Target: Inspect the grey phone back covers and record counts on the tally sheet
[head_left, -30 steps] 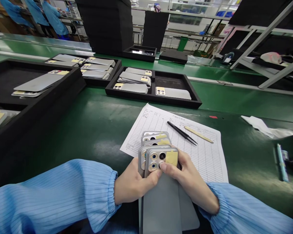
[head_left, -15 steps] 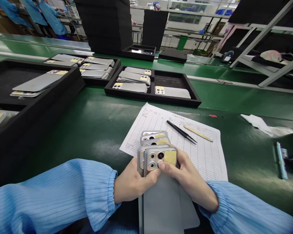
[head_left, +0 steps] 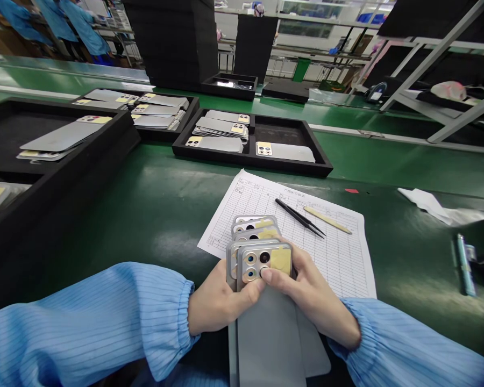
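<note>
Both hands grip a fanned stack of grey phone back covers (head_left: 268, 333), whose camera ends point away from me. The top cover has ringed lens holes and a yellow film patch at its upper right. My left hand (head_left: 223, 298) is closed around the left side, its thumb near the lower lens ring. From the right, my right hand (head_left: 306, 293) holds the stack, thumb pressed beside a lens hole; its other fingers are hidden underneath. Just beyond the stack, a printed form (head_left: 339, 258) lies on the table, bearing black tweezers (head_left: 298, 216) and a thin yellowish stick (head_left: 326, 220).
A black divided tray (head_left: 286, 166) with more covers stands ahead. Further black trays (head_left: 116, 145) of covers are at the left. To the right lie a white crumpled sheet (head_left: 423, 204) and a blue pen (head_left: 465, 266). Co-workers in blue (head_left: 84, 29) are far left.
The top cover has shifted very slightly to the left between my hands. Otherwise the hands and surroundings look the same.
</note>
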Motion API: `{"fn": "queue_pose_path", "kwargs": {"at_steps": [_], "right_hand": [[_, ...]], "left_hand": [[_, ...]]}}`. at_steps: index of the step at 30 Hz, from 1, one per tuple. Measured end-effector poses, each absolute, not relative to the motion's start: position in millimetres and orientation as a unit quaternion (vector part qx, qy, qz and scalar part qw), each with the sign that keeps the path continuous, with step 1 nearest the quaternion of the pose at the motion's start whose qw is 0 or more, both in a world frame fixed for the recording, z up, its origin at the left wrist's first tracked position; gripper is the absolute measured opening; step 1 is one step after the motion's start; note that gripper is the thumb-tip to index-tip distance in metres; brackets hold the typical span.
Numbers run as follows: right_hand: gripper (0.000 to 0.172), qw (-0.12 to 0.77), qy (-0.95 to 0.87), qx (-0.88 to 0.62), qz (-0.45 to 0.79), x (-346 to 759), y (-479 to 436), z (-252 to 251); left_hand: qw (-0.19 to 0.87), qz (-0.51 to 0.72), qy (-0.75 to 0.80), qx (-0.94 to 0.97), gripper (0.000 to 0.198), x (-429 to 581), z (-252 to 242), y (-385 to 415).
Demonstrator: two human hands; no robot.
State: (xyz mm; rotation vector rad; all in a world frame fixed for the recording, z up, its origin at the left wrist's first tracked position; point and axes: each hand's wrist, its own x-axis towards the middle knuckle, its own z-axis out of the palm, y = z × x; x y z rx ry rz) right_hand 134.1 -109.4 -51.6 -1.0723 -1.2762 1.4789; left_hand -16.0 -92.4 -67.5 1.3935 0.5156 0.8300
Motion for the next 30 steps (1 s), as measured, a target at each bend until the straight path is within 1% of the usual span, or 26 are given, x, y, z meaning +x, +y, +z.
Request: {"fn": "queue_pose_path", "kwargs": {"at_steps": [4, 10, 16, 23, 30], "right_hand": [[0.025, 0.445, -0.515, -0.432, 0.592, 134.7, -110.1, -53.6], [0.030, 0.440, -0.512, -0.454, 0.582, 135.6, -110.7, -54.5], [0.027, 0.431, -0.526, -0.442, 0.585, 135.3, -109.7, -53.4], [0.032, 0.425, -0.538, -0.465, 0.560, 137.6, -109.7, -54.5], [0.030, 0.435, -0.546, -0.424, 0.577, 137.4, -109.3, -51.9]], "left_hand": [[0.663, 0.368, 0.222, 0.612, 0.038, -16.5, -68.3, -91.2], [0.666, 0.373, 0.217, 0.608, 0.036, -17.3, -68.0, -90.9], [0.679, 0.371, 0.206, 0.599, 0.037, -17.4, -70.5, -91.7], [0.689, 0.374, 0.187, 0.592, 0.037, -18.3, -70.9, -89.2], [0.699, 0.358, 0.196, 0.588, 0.036, -18.9, -68.9, -90.1]]}}
